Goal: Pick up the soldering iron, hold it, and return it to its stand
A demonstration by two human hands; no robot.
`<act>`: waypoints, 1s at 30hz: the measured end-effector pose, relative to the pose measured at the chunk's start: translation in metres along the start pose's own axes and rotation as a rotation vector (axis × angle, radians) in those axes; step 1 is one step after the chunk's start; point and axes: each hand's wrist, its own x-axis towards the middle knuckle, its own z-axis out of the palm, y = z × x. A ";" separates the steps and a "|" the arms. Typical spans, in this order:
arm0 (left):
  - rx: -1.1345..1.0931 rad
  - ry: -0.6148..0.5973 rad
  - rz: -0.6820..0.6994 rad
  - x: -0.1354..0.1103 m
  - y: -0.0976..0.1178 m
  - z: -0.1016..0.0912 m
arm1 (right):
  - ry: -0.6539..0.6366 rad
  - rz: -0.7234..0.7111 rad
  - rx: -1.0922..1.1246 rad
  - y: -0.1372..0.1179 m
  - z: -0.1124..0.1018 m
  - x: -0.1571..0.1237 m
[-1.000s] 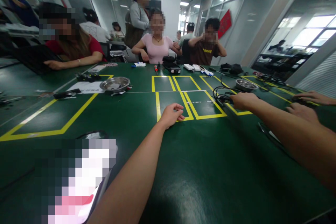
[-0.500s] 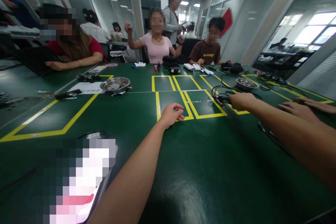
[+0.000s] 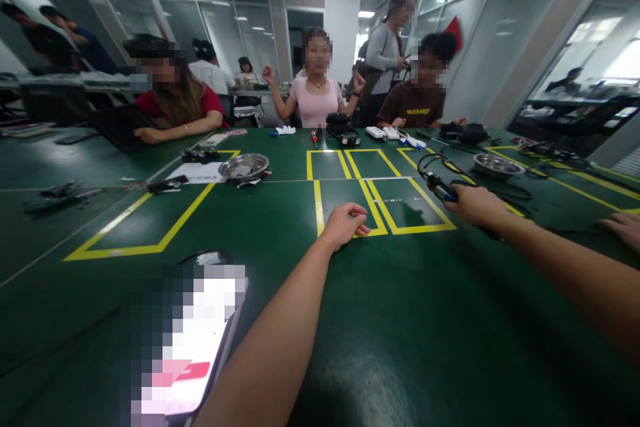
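Observation:
My left hand [image 3: 344, 224] rests on the green table [image 3: 390, 320] at the near edge of a yellow-taped box, its fingers loosely curled with nothing in them. My right hand [image 3: 476, 205] is closed round a black tool with a blue tip [image 3: 440, 187], whose black cable [image 3: 435, 161] loops away behind it. The tool is raised a little above the table, just right of the taped boxes [image 3: 380, 193].
A phone [image 3: 190, 340] lies near me at the left. Steel bowls stand at the left [image 3: 244, 165] and at the right [image 3: 493, 164]. Another person's hand [image 3: 623, 225] lies at the far right. Several people sit or stand across the table, with small tools and devices [image 3: 345, 135] before them.
My right hand has closed on the black tool and lifted it with its cable off the table. The view has shifted left. My left hand has stayed put.

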 end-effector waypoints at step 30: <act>-0.388 -0.031 -0.022 0.002 0.005 -0.008 | -0.579 -0.340 1.815 -0.118 0.053 -0.109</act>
